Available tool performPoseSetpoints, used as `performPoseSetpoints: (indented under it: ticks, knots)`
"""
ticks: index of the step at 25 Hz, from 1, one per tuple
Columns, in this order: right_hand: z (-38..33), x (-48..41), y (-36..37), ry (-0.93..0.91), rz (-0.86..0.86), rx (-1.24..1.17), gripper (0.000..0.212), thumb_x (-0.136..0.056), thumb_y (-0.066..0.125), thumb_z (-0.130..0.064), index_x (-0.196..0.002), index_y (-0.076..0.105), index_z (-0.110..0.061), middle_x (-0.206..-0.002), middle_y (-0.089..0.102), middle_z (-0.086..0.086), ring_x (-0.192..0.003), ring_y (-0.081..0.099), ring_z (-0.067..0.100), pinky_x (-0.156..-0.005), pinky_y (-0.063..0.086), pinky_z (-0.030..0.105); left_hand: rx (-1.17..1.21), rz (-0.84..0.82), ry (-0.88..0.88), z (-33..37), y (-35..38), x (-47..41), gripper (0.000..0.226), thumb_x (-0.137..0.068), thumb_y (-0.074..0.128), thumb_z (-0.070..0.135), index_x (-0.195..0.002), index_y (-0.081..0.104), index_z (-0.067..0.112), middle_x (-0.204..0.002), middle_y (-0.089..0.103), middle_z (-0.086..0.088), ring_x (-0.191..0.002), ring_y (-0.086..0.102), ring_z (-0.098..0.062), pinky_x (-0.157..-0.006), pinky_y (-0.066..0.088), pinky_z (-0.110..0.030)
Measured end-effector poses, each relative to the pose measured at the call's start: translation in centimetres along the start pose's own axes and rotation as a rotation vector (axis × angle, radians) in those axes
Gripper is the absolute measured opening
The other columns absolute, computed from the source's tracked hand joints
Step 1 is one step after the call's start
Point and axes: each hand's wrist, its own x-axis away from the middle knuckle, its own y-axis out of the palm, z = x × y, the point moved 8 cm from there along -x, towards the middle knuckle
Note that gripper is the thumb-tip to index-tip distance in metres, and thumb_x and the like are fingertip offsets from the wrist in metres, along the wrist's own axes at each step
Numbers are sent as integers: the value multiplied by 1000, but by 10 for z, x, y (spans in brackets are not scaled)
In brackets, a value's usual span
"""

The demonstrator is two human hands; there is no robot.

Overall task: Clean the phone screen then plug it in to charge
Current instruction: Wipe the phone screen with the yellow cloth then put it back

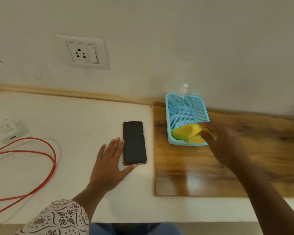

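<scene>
Phone [134, 143] beside flat left hand [109, 164], right hand [222, 141] pinching cloth [187, 134] (blurred)

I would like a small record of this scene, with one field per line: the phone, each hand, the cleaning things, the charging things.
phone: lies flat, screen up and dark, on the white table
left hand: open, flat on the table, fingers along the phone's left edge, thumb at its bottom corner
right hand: blurred, gripping the yellow cloth
yellow cloth: partly inside the blue basket
blue basket: on the wooden board, by the wall
spray bottle: leans in the basket's far corner
charger adapter: white, on the table, unplugged
red cable: looped loosely at left
wall socket: empty
</scene>
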Motion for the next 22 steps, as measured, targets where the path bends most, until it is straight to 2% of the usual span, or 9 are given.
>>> performPoseSetpoints:
  ticks: [3,6,8,10,12,15,17,20,22]
  knots:
    - [11,-20,-21,239,62,-308,10,-89,58,-25,-93,66,-21,-82,67,3,-74,59,17,-61,42,20,6,-8,4,0,1,-2,91,-81,17,78,-149,7,19,-156,13,0,-143,3,-13,-118,2,-37]
    - [10,-21,-27,340,62,-569,10,-88,59,-31,-79,62,-25,-79,66,5,-70,57,13,-65,47,29,52,-6,10,3,-3,-3,97,-77,17,83,-149,7,18,-156,16,-1,-143,9,-16,-117,7,-39]
    - [2,-20,-26,356,33,-599,13,-86,60,-34,-80,63,-22,-83,68,10,-74,59,18,-69,50,36,254,-5,-86,4,-16,-6,102,-71,18,86,-148,6,20,-156,15,0,-144,10,-17,-116,5,-36]
    - [-9,-22,-24,327,-7,-586,16,-86,61,-34,-84,64,-19,-85,68,10,-76,60,19,-70,50,37,504,29,-177,17,-37,-15,99,-71,33,82,-147,14,23,-155,20,1,-143,12,-16,-115,4,-34]
    - [-23,-24,-23,272,-57,-527,19,-86,61,-33,-87,65,-15,-83,67,11,-72,58,17,-65,47,32,724,89,-133,55,-71,-30,90,-70,51,73,-144,25,29,-145,36,12,-136,28,-9,-113,18,-30]
    - [-41,-29,-23,160,-108,-397,19,-85,62,-32,-86,65,-13,-79,66,15,-65,52,16,-59,42,31,962,45,-29,129,-118,-59,89,-61,66,67,-136,31,36,-124,47,29,-111,45,12,-87,36,-7]
    - [-47,-34,-26,108,-107,-308,19,-84,63,-33,-84,64,-14,-71,62,7,-61,50,13,-59,40,29,883,88,14,156,-144,-72,75,-62,69,63,-125,41,36,-115,56,20,-102,53,1,-81,44,-18]
    - [-47,-43,-47,45,-103,-147,12,-81,66,-32,-87,63,-22,-71,58,-4,-64,50,8,-56,36,20,673,299,42,159,-179,-83,31,-78,68,45,-103,61,28,-95,67,6,-87,60,-13,-74,51,-35]
    - [-39,-48,-60,15,-139,-32,15,-79,69,-25,-93,67,-21,-79,62,0,-73,54,16,-58,36,20,538,300,60,157,-188,-94,19,-85,63,36,-99,67,25,-93,69,2,-87,59,-15,-73,48,-34]
